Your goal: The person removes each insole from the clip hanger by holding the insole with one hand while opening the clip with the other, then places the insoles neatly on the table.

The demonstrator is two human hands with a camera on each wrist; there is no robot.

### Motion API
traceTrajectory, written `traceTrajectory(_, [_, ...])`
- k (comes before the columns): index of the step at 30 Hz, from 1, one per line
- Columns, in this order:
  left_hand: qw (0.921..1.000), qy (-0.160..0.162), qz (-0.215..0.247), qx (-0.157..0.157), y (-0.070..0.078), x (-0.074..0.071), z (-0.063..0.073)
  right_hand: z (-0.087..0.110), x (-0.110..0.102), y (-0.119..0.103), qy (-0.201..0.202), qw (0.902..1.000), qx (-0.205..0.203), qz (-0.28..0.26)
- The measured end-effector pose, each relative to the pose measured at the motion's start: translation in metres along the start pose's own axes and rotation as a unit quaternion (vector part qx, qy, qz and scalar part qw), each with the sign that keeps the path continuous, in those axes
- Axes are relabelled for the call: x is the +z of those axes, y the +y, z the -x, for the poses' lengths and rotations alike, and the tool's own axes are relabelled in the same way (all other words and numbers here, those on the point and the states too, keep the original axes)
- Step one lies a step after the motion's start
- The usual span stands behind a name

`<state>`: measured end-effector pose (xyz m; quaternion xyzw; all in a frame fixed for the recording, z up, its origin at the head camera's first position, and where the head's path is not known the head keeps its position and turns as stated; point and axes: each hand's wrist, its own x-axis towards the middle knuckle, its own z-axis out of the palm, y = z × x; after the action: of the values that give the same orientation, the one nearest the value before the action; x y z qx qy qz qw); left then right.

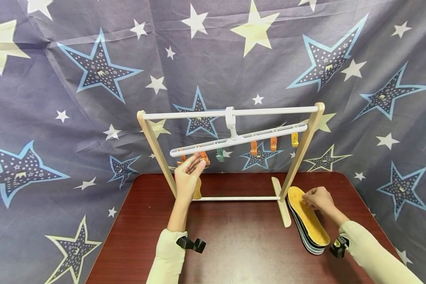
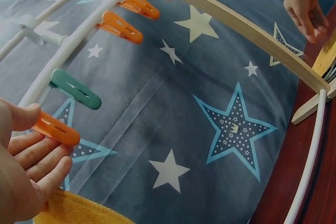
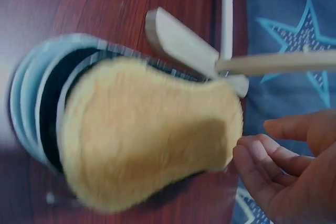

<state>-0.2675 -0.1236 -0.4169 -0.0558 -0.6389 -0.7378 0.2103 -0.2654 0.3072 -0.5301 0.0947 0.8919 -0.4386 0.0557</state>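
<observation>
My left hand (image 1: 187, 177) pinches an orange clothespin (image 2: 56, 128) between thumb and fingers, near the low left end of the tilted white hanger (image 1: 239, 139). Another orange clothespin (image 1: 181, 158) sits at that end, partly behind the hand. Below it a yellow insole (image 1: 197, 190) hangs, its upper part hidden by my hand. On the table's right side, my right hand (image 1: 320, 198) is beside the upper end of a yellow insole (image 1: 308, 219), fingers loosely bent and thumb apart in the right wrist view. Whether the fingertips touch it, I cannot tell. That insole tops a stack of darker insoles (image 3: 31, 103).
The hanger hooks over the white top bar (image 1: 277, 111) of a wooden stand (image 1: 301, 152). It also carries a green clothespin (image 1: 219, 154), two orange ones and a yellow clothespin (image 1: 294, 139). A star-patterned cloth (image 1: 213, 51) hangs behind the reddish-brown table (image 1: 234, 236).
</observation>
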Motion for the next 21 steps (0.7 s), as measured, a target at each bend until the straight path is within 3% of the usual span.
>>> traceTrajectory(8, [0.9997,0.000,-0.024,0.001,0.002,-0.005,0.004,0.012,0.020,-0.035,-0.004,0.9980,-0.036,-0.052])
traceTrajectory(14, [0.9979,0.002,-0.062,0.019,0.005,-0.014,0.009,0.013,0.035,-0.054,-0.042,0.9925,-0.060,-0.098])
traceTrajectory(18, [0.9959,0.033,-0.057,0.061,0.010,-0.019,0.013,0.012,0.045,-0.066,-0.069,0.9865,-0.076,-0.127])
traceTrajectory(21, [0.9891,0.088,-0.025,0.115,0.013,-0.022,0.015,0.012,0.052,-0.075,-0.085,0.9800,-0.092,-0.155])
